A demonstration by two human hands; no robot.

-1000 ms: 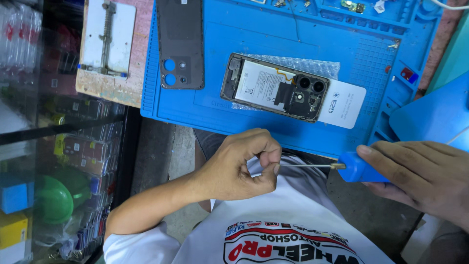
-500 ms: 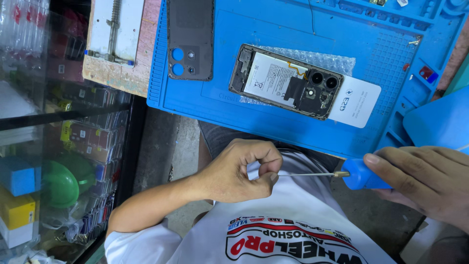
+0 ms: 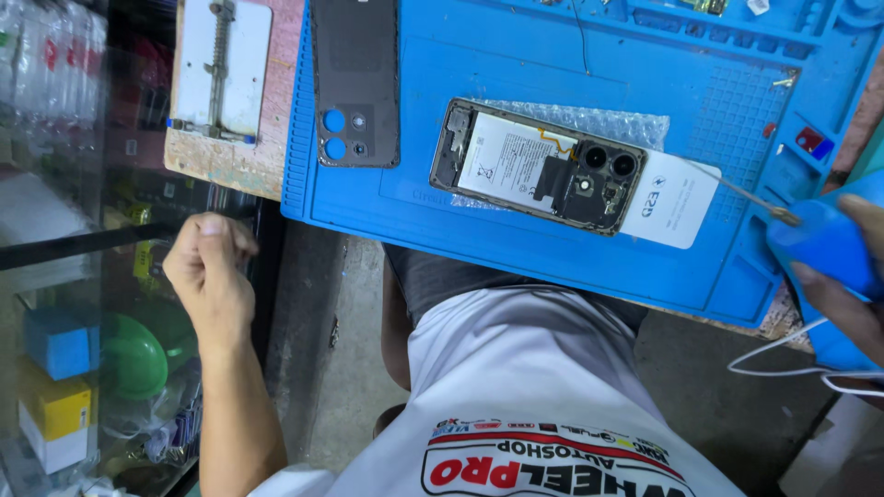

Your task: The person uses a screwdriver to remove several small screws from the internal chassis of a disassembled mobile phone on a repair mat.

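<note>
Only one view here, the head cam, looking down. We're gripping one blue-handled screwdriver (image 3: 815,241) in our right hand (image 3: 843,294) at about 3 o'clock, fingers wrapped round the handle, its thin metal shaft pointing up-left over the blue repair mat (image 3: 516,244). Our left hand (image 3: 210,271) is hanging out at 9 o'clock, off the mat, curled into a loose fist; we can't tell if anything's inside it. On the mat we're counting one opened phone (image 3: 539,166) near the middle, battery and two camera lenses showing, lying on bubble wrap, plus one dark back cover (image 3: 357,78) at 11 o'clock. One metal phone clamp (image 3: 221,74) is sitting further left on the wooden bench.
</note>
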